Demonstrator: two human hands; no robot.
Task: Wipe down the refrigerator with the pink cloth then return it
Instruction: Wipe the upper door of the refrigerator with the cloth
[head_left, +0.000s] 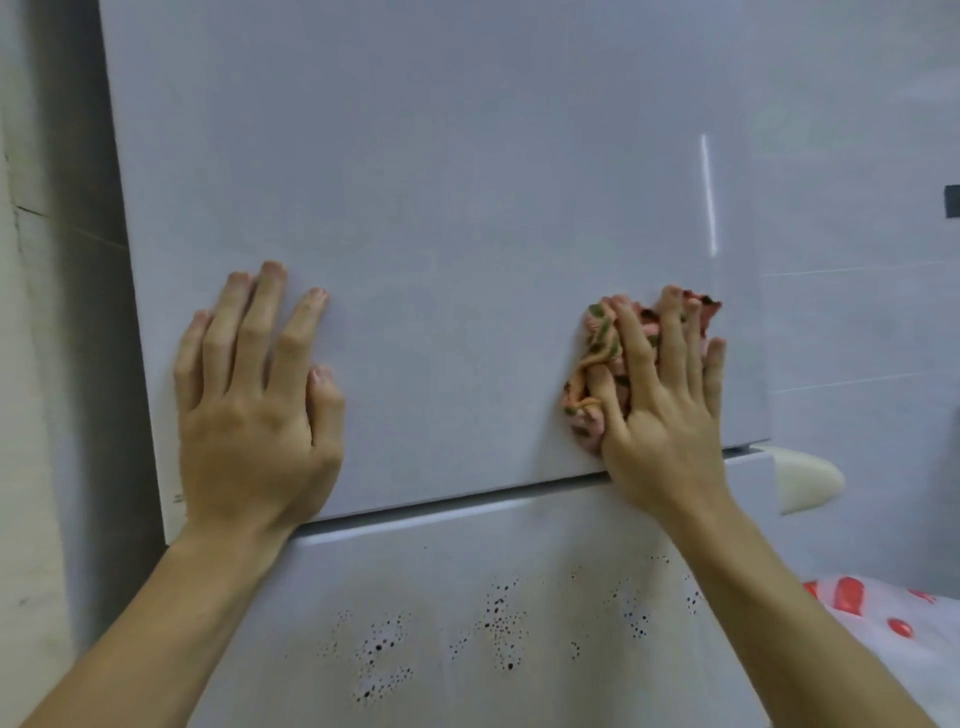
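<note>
The white refrigerator (447, 218) fills the head view, its upper door above a seam and its lower door (467, 571) below. My left hand (254, 405) lies flat on the upper door at the lower left, fingers straight. My right hand (660, 400) presses the crumpled pink cloth (597, 358) with green and brown markings against the upper door near its lower right corner. The fingers are spread over the cloth and hide most of it.
Dark specks dot the lower door (498, 634). A cream handle (808, 480) sticks out at the right by the seam. A white bag with red print (872, 608) sits low at the right. A grey wall (62, 312) borders the fridge on the left.
</note>
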